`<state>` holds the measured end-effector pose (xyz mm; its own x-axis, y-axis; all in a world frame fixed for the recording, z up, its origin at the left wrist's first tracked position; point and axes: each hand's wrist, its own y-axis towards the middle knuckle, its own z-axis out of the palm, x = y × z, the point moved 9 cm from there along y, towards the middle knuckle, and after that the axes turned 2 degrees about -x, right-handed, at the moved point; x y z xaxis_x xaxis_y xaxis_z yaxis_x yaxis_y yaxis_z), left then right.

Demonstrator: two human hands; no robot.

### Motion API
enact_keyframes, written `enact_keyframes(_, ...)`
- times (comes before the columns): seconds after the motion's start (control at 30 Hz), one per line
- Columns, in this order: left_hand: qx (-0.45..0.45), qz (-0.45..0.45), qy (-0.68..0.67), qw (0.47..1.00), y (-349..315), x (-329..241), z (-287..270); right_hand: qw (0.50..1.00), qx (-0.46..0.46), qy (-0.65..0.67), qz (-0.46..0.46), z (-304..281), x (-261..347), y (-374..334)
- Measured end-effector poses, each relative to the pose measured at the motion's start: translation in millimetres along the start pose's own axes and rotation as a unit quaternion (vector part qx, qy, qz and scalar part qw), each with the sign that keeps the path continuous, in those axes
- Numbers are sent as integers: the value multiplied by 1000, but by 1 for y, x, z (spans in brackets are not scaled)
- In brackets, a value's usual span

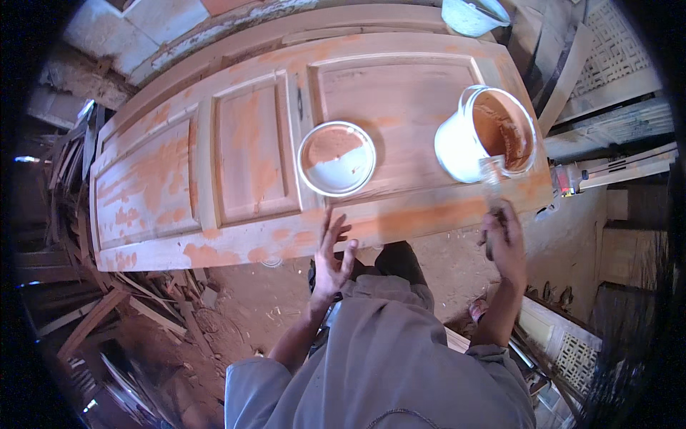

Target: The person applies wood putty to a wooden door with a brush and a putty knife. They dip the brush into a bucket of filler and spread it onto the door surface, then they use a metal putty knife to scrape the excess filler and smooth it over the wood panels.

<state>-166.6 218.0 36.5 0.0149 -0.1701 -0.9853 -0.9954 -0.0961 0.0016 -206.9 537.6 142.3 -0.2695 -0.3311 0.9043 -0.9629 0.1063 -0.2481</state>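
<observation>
A panelled wooden door (250, 156) lies flat before me, smeared with orange-brown filler. On its right end stands a white bucket (451, 149), tilted in this view, its inside coated with the same filler. My right hand (504, 232) is closed round the handle of what looks like a putty knife (491, 171), whose pale, blurred blade overlaps the bucket's near rim. To the left of the bucket, a round white lid (348, 179) rests on the door, partly covered with filler. My left hand (334, 257) hangs by the door's near edge below the lid, fingers spread and holding nothing.
A pale bowl-like container (474, 17) sits beyond the door's far right corner. Scrap wood (161, 307) is heaped at the left. Carved lattice panels (616, 50) lean at the far right, and another panel (561, 343) lies at the lower right.
</observation>
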Motion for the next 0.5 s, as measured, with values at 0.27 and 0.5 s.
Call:
enact_keyframes(0.27,-99,25,-15,995,51,-19,20,913,-179,-337,-146,-108,29,37)
enact_keyframes(0.5,-185,38,147,971,63,-27,32,904,-241,-297,-193,-139,46,47)
